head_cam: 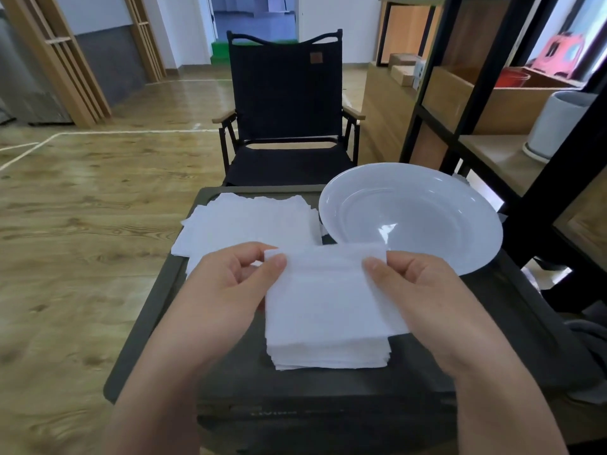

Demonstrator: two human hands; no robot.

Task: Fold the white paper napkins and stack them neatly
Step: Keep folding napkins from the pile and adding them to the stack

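Note:
A folded white napkin [323, 290] hangs between both hands over the middle of a small dark table [230, 372]. My left hand [230, 284] pinches its top left corner and my right hand [417, 290] pinches its top right corner. Right under it lies a neat stack of folded napkins [328, 354]. A loose pile of unfolded white napkins [246, 224] lies at the table's far left, partly hidden behind my left hand.
A white plate [460, 224] sits at the table's far right and overhangs its edge. A black folding chair [285, 103] stands beyond the table. Black-framed wooden shelves [492, 103] rise on the right. Wooden floor lies to the left.

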